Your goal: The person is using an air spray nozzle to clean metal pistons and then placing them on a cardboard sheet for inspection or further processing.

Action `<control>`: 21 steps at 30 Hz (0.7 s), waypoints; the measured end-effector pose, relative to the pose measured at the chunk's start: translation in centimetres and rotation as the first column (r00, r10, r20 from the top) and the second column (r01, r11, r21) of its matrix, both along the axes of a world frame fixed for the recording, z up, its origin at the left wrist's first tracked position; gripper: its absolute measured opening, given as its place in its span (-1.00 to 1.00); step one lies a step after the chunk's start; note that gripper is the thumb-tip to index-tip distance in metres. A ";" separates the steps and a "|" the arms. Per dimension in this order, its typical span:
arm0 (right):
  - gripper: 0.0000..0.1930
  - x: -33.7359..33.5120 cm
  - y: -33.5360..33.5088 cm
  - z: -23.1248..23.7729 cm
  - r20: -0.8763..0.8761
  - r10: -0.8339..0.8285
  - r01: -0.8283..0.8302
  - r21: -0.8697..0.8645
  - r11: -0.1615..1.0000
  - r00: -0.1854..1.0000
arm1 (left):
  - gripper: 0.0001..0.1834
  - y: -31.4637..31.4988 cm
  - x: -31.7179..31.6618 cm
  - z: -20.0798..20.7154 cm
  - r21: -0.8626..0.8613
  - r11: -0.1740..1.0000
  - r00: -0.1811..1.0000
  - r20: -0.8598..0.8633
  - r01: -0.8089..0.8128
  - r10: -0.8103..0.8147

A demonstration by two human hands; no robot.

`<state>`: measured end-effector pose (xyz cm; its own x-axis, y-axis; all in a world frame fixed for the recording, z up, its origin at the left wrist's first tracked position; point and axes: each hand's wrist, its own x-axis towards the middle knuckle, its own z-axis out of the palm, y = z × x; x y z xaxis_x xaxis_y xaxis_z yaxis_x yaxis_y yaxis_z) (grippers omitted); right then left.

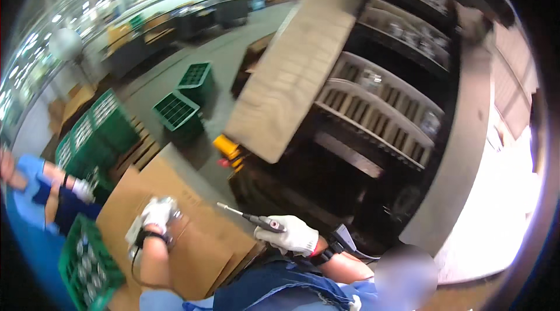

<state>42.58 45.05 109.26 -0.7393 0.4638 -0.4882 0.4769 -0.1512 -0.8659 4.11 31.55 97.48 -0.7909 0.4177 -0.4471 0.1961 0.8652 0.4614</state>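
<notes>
My left hand (156, 215), in a white knit glove, is closed around a clear glass piece (172, 206) just above the brown cardboard (216, 241). The fingers partly hide the glass, so its full shape does not show. To the right, beyond the cardboard's edge, my gloved right hand (294, 235) grips a slim tool with a black handle and pale metal shaft (254, 219). Its tip points left, toward the left hand, and is apart from the glass. Both wrists wear dark bands, and a thin cable hangs by the left forearm.
A dark machine frame with slotted pale trays (373, 121) holding glass pieces stands ahead right, behind a wide tan panel (297, 60). A yellow fitting (226, 146) juts out nearby. Green crates (177, 114) stand on the floor; another (116, 276) holds glassware. A co-worker (41, 188) is at left.
</notes>
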 end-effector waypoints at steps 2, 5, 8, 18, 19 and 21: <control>-0.59 2.7 2.3 2.4 0.000 -0.177 0.177 0.040 0.983 0.984 | -0.35 -0.9 -1.9 -0.2 -0.227 0.967 0.971 -0.181 0.111 -0.154; -0.46 9.8 6.6 4.9 -0.082 -0.553 0.558 0.068 0.827 0.829 | -0.24 3.8 1.5 7.6 -0.367 0.919 0.896 -0.347 0.143 -0.278; -0.82 17.6 8.8 7.9 -0.252 -0.870 0.905 0.152 0.397 0.423 | -0.35 9.2 5.7 11.3 0.270 0.841 0.800 -0.533 0.469 -0.276; -0.86 30.3 10.0 7.2 -0.233 -0.961 0.947 0.314 0.069 0.147 | -0.24 36.9 30.3 21.3 0.345 0.127 0.362 -0.803 0.930 -0.472; -0.85 30.0 10.0 7.6 -0.233 -0.960 0.958 0.272 0.089 0.155 | -0.23 39.0 32.1 21.7 0.322 0.181 0.369 -0.793 0.929 -0.485; -0.81 30.4 10.3 6.9 -0.241 -0.956 0.968 0.223 0.112 0.166 | -0.23 43.6 35.5 21.9 0.291 0.264 0.392 -0.712 0.920 -0.582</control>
<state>72.93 55.38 116.15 0.4169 0.8910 -0.1798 0.0941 -0.2390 -0.9664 39.61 75.13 119.40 0.0653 0.9145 0.3993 0.8815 -0.2404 0.4063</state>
